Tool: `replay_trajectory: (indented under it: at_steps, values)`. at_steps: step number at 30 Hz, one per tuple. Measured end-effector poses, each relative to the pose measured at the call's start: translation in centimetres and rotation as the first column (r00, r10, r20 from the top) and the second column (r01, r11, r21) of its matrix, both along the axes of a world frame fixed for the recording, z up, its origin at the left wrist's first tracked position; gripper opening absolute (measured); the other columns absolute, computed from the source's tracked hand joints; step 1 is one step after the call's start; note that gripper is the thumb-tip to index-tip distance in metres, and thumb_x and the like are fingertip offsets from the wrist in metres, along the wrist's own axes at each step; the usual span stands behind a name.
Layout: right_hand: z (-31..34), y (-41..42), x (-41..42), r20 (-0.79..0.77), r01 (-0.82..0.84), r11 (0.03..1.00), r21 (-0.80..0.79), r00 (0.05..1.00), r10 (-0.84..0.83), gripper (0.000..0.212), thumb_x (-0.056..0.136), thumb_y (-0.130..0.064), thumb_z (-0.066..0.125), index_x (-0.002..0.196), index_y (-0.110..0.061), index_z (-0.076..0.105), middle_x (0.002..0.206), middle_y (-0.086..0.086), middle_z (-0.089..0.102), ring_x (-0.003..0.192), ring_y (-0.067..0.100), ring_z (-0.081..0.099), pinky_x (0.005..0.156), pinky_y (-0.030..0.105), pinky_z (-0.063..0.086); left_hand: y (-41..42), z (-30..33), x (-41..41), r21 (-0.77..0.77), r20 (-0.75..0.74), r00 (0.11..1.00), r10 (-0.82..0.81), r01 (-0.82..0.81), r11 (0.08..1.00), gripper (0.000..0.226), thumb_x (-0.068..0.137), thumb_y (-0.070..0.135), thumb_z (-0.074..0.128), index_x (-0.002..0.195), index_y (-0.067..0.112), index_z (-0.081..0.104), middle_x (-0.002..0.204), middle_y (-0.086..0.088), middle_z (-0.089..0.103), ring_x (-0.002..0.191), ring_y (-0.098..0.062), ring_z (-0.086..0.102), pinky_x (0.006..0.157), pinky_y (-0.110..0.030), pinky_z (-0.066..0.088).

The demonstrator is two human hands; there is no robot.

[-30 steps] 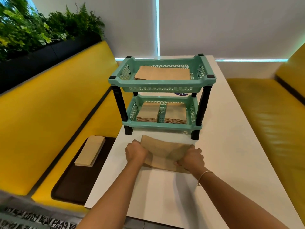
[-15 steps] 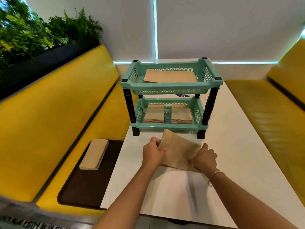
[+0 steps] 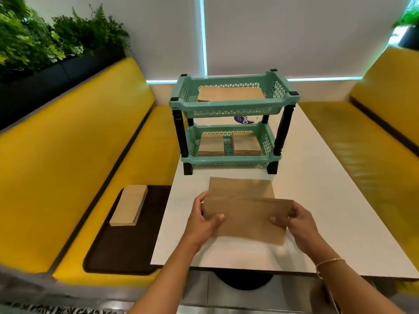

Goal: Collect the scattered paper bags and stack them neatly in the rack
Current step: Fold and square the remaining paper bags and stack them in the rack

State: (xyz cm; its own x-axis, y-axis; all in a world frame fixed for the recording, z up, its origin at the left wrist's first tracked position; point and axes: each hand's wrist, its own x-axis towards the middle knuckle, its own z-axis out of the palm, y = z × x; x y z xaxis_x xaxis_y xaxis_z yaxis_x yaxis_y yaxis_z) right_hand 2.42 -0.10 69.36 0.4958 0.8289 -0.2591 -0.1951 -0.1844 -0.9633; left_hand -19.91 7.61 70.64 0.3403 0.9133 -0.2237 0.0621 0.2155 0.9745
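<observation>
Nearest, two bare forearms reach in over the near edge of the white desk (image 3: 328, 200). The left hand (image 3: 205, 219) grips the left end of a bundle of brown paper bags (image 3: 247, 217), thumb on top and fingers curled behind the far edge. The right hand (image 3: 297, 220), with a thin bracelet (image 3: 330, 262) on its wrist, grips the right end the same way, thumb pressed on the top face. The bundle is held flat-side up, lifted off the desk near its near edge. Just beyond it, another brown paper bag (image 3: 240, 186) lies flat on the desk, partly covered by the held bundle.

To the left, on the yellow bench seat (image 3: 127, 168), a dark brown mat (image 3: 122, 241) carries a further stack of bags (image 3: 130, 206), lying well apart from the hands.

Farther along the desk stands the rack (image 3: 233, 123), two mint-green baskets on black posts. Its lower basket holds two stacks of bags side by side with a gap between them; the upper basket holds one wider flat stack. A blue sticker (image 3: 243, 120) shows on the desk behind the rack.

Farthest left, green plants (image 3: 45, 41) fill a dark planter above the bench back.
</observation>
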Motion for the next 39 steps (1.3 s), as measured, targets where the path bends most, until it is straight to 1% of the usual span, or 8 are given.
replay_trajectory:
  at_steps: [4, 13, 17, 23, 27, 31, 36, 39]
  values:
    - [-1.0, -0.8, -1.7, 0.033, -0.001, 0.998, -0.064, 0.999, 0.003, 0.041, 0.066, 0.014, 0.073, 0.092, -0.016, 0.062, 0.094, 0.008, 0.067, 0.084, 0.025, 0.064, 0.077, 0.038, 0.053, -1.4, -1.4, 0.9, 0.039, -0.135, 0.988, 0.074, -0.069, 0.997, 0.06, 0.082, 0.01, 0.071, 0.129, 0.022, 0.037, 0.115, 0.005, 0.05, 0.104, -0.011, 0.048, 0.088, -0.023, 0.044]
    - [1.4, -0.6, -1.6, 0.105, 0.016, 0.999, 0.037, 0.994, -0.02, 0.037, 0.066, 0.018, 0.071, 0.084, -0.013, 0.063, 0.082, 0.003, 0.066, 0.073, 0.016, 0.062, 0.057, 0.018, 0.055, -0.9, 0.7, 1.0, 0.06, 0.113, 0.986, 0.125, -0.133, 0.989, 0.039, 0.078, 0.003, 0.072, 0.1, 0.028, 0.053, 0.101, 0.007, 0.063, 0.092, -0.005, 0.059, 0.07, -0.015, 0.053]
    - [-0.6, -1.0, -2.2, 0.163, -0.004, 0.999, -0.049, 0.987, 0.012, 0.038, 0.064, 0.016, 0.074, 0.082, -0.016, 0.065, 0.089, 0.011, 0.069, 0.081, 0.025, 0.064, 0.076, 0.036, 0.054, -1.4, -0.6, 0.7, -0.016, 0.066, 0.991, 0.112, -0.111, 0.994, 0.039, 0.075, -0.002, 0.073, 0.095, 0.025, 0.054, 0.095, 0.007, 0.064, 0.085, -0.002, 0.058, 0.063, -0.011, 0.052]
    - [0.8, 0.4, -1.8, 0.107, 0.018, 1.0, -0.003, 0.994, -0.018, 0.038, 0.066, 0.02, 0.07, 0.081, -0.015, 0.065, 0.082, 0.003, 0.066, 0.075, 0.018, 0.062, 0.074, 0.032, 0.052, -0.4, 0.3, 1.0, -0.004, 0.098, 0.99, 0.102, -0.102, 0.995, 0.034, 0.077, -0.005, 0.07, 0.091, 0.023, 0.056, 0.09, 0.008, 0.066, 0.084, -0.004, 0.062, 0.072, -0.014, 0.052]
    - [-0.6, 0.0, -1.0, 0.251, 0.058, 0.992, -0.117, 0.968, -0.027, 0.027, 0.068, 0.012, 0.072, 0.079, -0.012, 0.067, 0.08, 0.008, 0.067, 0.078, 0.026, 0.061, 0.077, 0.04, 0.05, -0.2, -0.1, 0.5, -0.029, -0.052, 0.997, 0.062, -0.063, 0.998, 0.029, 0.086, 0.001, 0.063, 0.093, 0.027, 0.053, 0.096, 0.007, 0.062, 0.088, -0.006, 0.056, 0.075, -0.02, 0.049]
    - [-1.4, -0.6, -0.9, 0.377, 0.021, 0.973, -0.229, 0.924, 0.069, 0.02, 0.071, 0.002, 0.073, 0.068, -0.016, 0.064, 0.075, 0.008, 0.065, 0.076, 0.025, 0.057, 0.063, 0.03, 0.042, -0.5, -0.5, 0.1, -0.181, -0.239, 0.971, 0.007, -0.052, 0.982, 0.03, 0.091, -0.005, 0.039, 0.094, 0.021, 0.054, 0.101, -0.002, 0.061, 0.082, -0.011, 0.052, 0.081, -0.028, 0.049]
    - [1.0, -0.4, -0.9, 0.139, -0.004, 0.998, -0.06, 0.99, 0.012, 0.049, 0.08, 0.016, 0.045, 0.046, -0.011, 0.067, 0.106, 0.007, 0.058, 0.089, 0.018, 0.054, 0.068, 0.025, 0.041, 0.4, 1.1, -0.9, -0.605, 0.13, 0.948, 0.289, -0.155, 0.781, 0.025, 0.092, 0.007, 0.037, 0.089, -0.001, 0.061, 0.1, -0.021, 0.056, 0.077, -0.031, 0.055, 0.064, -0.043, 0.052]
    - [1.8, -0.7, -1.1, 0.022, -0.035, 0.999, 0.01, 0.999, 0.035, 0.058, 0.082, 0.02, 0.039, 0.044, -0.013, 0.069, 0.125, 0.0, 0.045, 0.103, 0.018, 0.048, 0.069, 0.027, 0.043, 0.4, 0.9, -1.3, -0.524, 0.103, 0.985, 0.137, -0.064, 0.85, 0.038, 0.09, 0.002, 0.055, 0.127, 0.003, 0.049, 0.103, -0.015, 0.06, 0.088, -0.027, 0.06, 0.071, -0.036, 0.054]
